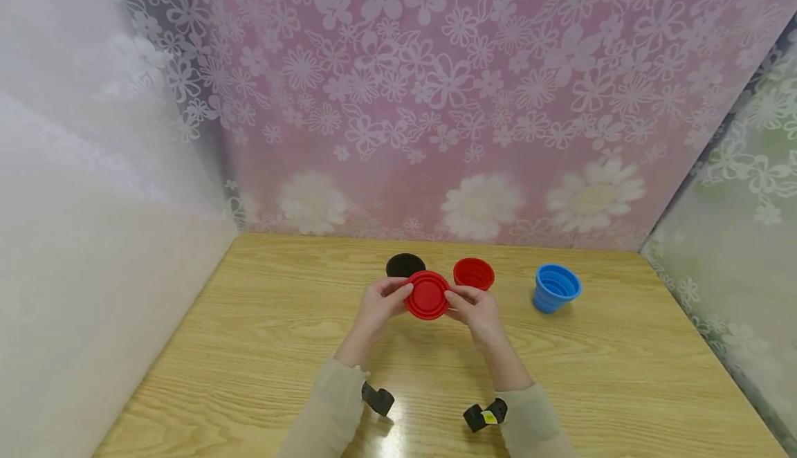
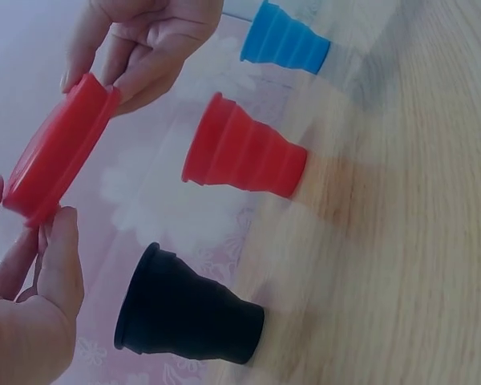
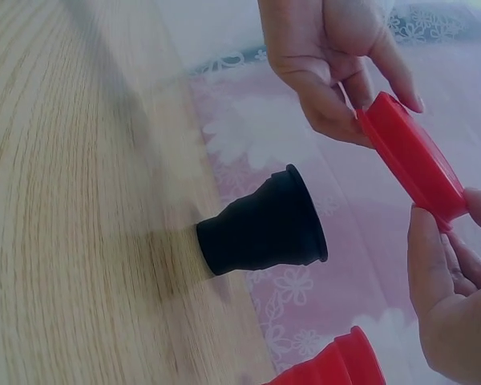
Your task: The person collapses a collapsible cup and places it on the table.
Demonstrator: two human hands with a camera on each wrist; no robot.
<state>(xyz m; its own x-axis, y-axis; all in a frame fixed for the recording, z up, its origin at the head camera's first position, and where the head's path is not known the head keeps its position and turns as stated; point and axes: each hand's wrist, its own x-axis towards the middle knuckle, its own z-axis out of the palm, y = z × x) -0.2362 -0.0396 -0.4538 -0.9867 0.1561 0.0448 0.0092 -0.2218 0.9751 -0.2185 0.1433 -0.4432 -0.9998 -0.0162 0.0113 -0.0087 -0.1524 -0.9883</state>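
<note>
A red collapsible cup, folded flat into a disc, is held up over the table between both hands. My left hand pinches its left edge, thumb on the near face and fingers behind. On the opposite edge, my right hand pinches it the same way. Both wrist views show the flattened red cup tilted and well clear of the wood. Behind it stand a black collapsible cup, partly covered in the head view, and a second red cup, both expanded and upright.
An expanded blue collapsible cup stands upright to the right on the wooden table. Flower-patterned pink cloth hangs along the table's back edge, with pale cloth at the left and floral cloth at the right.
</note>
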